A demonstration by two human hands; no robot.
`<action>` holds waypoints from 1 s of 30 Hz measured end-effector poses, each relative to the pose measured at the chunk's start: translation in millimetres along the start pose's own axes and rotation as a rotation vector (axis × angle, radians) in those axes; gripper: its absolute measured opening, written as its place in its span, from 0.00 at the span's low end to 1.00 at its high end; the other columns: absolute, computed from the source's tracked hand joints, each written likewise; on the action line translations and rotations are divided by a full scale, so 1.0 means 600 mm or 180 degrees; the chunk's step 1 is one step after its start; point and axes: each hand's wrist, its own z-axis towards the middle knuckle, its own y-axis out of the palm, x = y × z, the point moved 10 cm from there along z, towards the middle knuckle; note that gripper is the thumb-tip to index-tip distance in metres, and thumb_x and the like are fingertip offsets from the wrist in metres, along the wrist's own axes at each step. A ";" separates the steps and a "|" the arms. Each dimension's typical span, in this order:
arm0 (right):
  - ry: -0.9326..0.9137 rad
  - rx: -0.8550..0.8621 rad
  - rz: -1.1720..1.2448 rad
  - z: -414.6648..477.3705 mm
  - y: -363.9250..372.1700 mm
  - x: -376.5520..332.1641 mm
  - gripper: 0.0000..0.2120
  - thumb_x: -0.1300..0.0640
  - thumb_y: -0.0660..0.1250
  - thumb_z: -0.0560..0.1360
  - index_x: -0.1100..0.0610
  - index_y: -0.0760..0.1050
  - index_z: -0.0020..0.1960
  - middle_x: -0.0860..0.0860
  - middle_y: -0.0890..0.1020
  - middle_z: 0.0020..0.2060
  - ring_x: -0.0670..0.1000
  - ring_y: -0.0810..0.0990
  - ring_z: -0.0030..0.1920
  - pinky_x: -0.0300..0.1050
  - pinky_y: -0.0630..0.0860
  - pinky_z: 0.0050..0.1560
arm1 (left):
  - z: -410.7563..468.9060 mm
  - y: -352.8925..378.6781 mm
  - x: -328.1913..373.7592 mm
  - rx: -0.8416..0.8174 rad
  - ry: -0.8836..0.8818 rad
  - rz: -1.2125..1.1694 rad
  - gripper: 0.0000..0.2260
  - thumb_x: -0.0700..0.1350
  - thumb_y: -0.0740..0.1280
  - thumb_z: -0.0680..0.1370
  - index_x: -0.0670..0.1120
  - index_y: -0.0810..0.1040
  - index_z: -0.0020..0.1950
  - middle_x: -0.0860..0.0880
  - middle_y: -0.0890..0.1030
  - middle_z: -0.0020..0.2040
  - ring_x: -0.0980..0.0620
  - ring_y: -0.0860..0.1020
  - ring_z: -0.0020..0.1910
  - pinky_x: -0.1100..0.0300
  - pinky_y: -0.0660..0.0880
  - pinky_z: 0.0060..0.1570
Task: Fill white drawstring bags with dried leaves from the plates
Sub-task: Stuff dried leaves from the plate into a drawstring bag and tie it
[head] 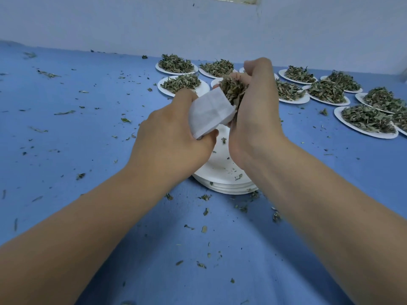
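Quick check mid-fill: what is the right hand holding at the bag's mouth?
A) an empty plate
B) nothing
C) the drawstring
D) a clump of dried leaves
D: the right hand grips a clump of dried leaves at the open mouth of the white bag, which the left hand holds.

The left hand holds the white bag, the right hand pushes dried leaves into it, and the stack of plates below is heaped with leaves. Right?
No. The head view shows the stack of plates almost bare, only crumbs on it. The left hand, white bag, right hand and dried leaves are as stated.
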 end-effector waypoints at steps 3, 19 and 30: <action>-0.0168 -0.0075 -0.0343 0.000 -0.010 -0.007 0.04 0.54 0.57 0.77 0.52 0.66 0.44 0.52 0.66 0.42 0.52 0.64 0.39 0.50 0.62 0.42 | 0.002 0.002 -0.009 0.0004 -0.0082 0.0048 0.17 0.59 0.69 0.71 0.56 0.70 0.54 0.55 0.76 0.41 0.52 0.76 0.40 0.54 0.74 0.37; -0.0625 -0.1806 -0.1750 -0.004 -0.005 -0.021 0.12 0.72 0.69 0.73 0.60 0.86 0.51 0.60 0.85 0.39 0.52 0.78 0.38 0.50 0.77 0.44 | 0.004 0.007 -0.017 -0.0247 -0.0097 0.0329 0.18 0.52 0.70 0.69 0.63 0.68 0.55 0.60 0.77 0.41 0.58 0.75 0.40 0.58 0.74 0.37; -0.1108 -0.1716 -0.1731 -0.007 -0.010 -0.041 0.12 0.71 0.73 0.73 0.55 0.79 0.44 0.53 0.82 0.29 0.49 0.81 0.33 0.37 0.79 0.36 | 0.012 0.011 -0.008 -0.0289 0.0130 0.0398 0.12 0.61 0.66 0.68 0.67 0.66 0.47 0.61 0.76 0.36 0.62 0.75 0.37 0.64 0.70 0.34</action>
